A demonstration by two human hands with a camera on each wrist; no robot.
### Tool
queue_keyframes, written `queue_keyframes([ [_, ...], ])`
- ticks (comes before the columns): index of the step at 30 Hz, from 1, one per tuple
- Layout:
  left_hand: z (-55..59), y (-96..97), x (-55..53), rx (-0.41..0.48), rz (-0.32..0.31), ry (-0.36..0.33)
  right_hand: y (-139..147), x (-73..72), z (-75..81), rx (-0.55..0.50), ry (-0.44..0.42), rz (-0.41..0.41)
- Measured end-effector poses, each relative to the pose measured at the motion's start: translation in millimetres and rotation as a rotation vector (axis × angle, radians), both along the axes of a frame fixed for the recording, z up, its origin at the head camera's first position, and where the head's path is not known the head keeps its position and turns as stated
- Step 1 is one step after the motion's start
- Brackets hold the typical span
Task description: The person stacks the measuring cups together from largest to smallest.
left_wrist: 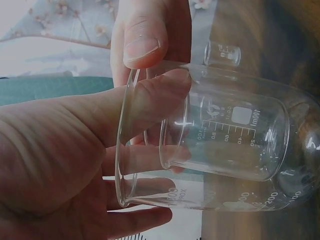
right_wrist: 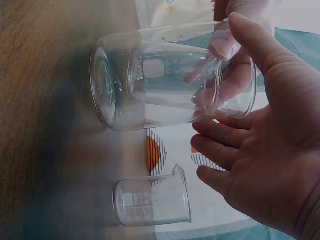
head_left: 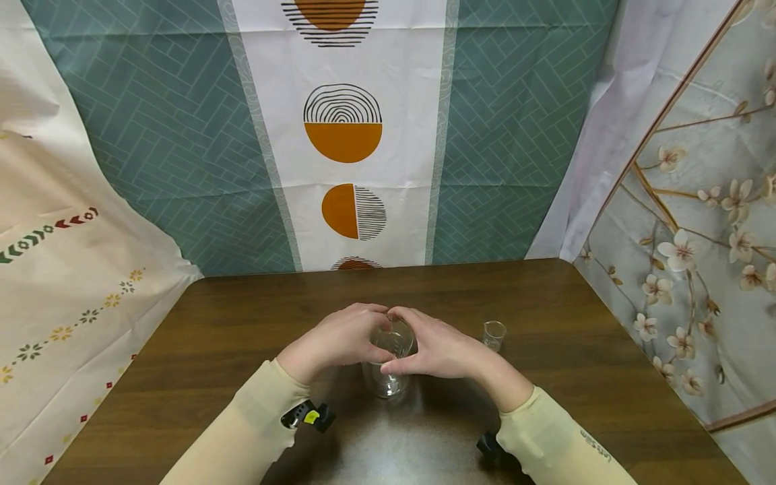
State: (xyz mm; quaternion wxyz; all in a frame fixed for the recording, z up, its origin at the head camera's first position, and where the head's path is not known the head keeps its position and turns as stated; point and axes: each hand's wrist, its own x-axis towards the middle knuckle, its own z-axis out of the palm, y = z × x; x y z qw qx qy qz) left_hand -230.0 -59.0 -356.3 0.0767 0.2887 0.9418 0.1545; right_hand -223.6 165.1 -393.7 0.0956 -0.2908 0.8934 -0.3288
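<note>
A large glass beaker [head_left: 388, 385] stands upright on the brown table, between both hands. Inside it is a smaller glass beaker [left_wrist: 232, 150] marked 100ml, its base above the large beaker's floor. My left hand [head_left: 335, 341] reaches over the large rim, thumb and index finger pinching the smaller beaker near its top. Its other fingers extend outside the large glass. From the opposite side, my right hand [head_left: 441, 348] spans the large beaker's mouth, gripping it near the rim with thumb and forefinger; its remaining fingers spread alongside in the right wrist view.
Right of the hands, beyond the right wrist, stands another small beaker [head_left: 494, 331], marked 50ml in the right wrist view. Patterned cloth [head_left: 515, 135] hangs along the table's far edge, with a floral panel [head_left: 679, 296] on the right and pale fabric [head_left: 79, 283] on the left.
</note>
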Motion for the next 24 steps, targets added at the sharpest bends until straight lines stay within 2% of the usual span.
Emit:
queue_keyframes([
  [19,1.3,0.8,0.5,-0.028,-0.004,-0.008,-1.0,1.3,-0.5,0.010,0.014,-0.004],
  [24,2.0,1.0,-1.2,-0.031,-0.028,-0.002,-1.1,0.7,-0.3,0.011,0.011,-0.010],
])
